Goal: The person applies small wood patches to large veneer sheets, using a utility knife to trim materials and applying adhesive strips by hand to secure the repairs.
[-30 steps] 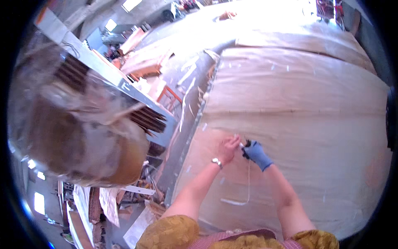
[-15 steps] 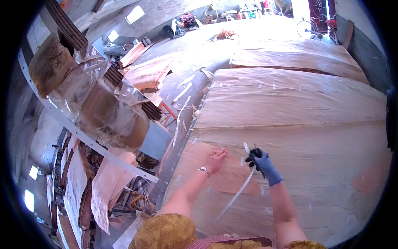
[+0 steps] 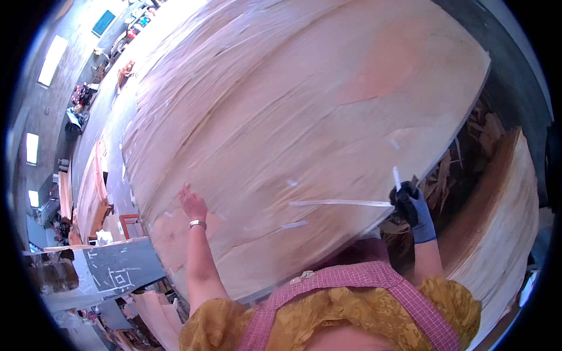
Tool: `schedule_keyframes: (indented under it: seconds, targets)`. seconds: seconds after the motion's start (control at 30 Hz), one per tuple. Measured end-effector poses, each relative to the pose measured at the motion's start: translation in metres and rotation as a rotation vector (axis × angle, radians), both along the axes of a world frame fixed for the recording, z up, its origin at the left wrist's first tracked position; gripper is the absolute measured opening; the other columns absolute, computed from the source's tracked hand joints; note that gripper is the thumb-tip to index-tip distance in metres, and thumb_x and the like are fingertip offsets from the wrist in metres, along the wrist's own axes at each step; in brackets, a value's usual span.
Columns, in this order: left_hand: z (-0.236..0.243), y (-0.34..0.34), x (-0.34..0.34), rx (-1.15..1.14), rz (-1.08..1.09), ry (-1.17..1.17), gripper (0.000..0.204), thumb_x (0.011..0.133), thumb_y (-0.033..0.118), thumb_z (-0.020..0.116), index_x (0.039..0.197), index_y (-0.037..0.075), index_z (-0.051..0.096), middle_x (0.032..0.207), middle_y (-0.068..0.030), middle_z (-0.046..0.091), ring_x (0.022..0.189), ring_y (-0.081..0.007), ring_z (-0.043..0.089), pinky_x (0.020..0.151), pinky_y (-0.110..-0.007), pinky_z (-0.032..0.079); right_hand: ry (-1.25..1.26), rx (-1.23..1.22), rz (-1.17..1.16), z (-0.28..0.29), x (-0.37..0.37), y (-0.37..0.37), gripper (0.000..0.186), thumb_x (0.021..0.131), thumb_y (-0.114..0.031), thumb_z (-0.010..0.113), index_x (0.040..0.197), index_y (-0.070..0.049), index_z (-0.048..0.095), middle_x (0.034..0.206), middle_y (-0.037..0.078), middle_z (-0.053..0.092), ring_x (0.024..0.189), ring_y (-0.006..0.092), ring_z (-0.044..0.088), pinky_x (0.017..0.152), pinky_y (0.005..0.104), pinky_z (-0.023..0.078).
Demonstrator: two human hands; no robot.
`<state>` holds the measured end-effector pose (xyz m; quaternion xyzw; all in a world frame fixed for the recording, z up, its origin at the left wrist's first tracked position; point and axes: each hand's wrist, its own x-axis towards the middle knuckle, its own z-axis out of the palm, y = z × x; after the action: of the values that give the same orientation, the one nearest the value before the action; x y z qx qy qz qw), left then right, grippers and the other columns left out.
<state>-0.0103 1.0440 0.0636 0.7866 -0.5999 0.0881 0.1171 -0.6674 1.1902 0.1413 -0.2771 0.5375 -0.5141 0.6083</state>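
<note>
A broad pale wood veneer sheet (image 3: 281, 140) spreads before me, with short strips of whitish tape (image 3: 294, 224) stuck on it. My bare left hand (image 3: 193, 203), a metal band on its wrist, is over the sheet's left part with fingers extended, holding nothing. Whether it touches the wood is unclear. My right hand (image 3: 405, 203), in a grey-blue glove with dark fingers, is closed at the sheet's near right edge. From it a long white tape strip (image 3: 345, 203) trails left across the sheet, and a short end sticks up. A small dark tip beside the fingers cannot be made out.
More veneer (image 3: 497, 234) with a curved edge stands at the right, torn scraps (image 3: 442, 181) in the gap beside it. A grey panel with chalk-like marks (image 3: 126, 272) is at the lower left. Veneer stacks (image 3: 95, 187) lie farther left along the floor.
My view has turned to the right. My hands are farther apart: the left has lifted from its flat place, and the right, still holding the tape, has moved to the sheet's near edge.
</note>
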Motion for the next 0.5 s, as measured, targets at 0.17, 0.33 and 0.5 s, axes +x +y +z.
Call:
schedule_keyframes:
  seconds: [0.17,0.33,0.5]
  targets:
    - [-0.012,-0.01,-0.258,0.065,-0.217,0.221,0.043,0.082,0.008,0.053,0.125,0.004,0.052,0.133,-0.0153,0.053,0.126,-0.0314,0.047,0.107,-0.044,0.035,0.261,0.062,-0.126,0.027,-0.166,-0.018,0.015,0.092,-0.023,0.065,0.096,-0.009,0.064,0.073,-0.001,0.063,0.048,0.0035,0.045,0.043,0.0188,0.035]
    - [0.031,-0.012,-0.433,0.15,-0.392,0.171,0.046,0.085,0.014,0.055,0.13,0.009,0.051,0.136,-0.01,0.052,0.126,-0.0279,0.048,0.105,-0.043,0.036,0.308,-0.14,0.115,0.061,-0.232,-0.115,0.024,0.091,-0.021,0.066,0.107,-0.004,0.066,0.077,0.003,0.066,0.046,0.0037,0.045,0.043,0.0196,0.035]
    - [0.029,-0.041,-0.5,0.221,-0.352,0.248,0.05,0.087,0.018,0.057,0.136,0.009,0.046,0.142,-0.0108,0.047,0.133,-0.0275,0.042,0.109,-0.044,0.032,0.217,-0.131,0.342,0.032,-0.2,-0.224,0.028,0.091,-0.024,0.067,0.108,-0.002,0.064,0.078,0.005,0.067,0.047,0.005,0.048,0.044,0.0199,0.038]
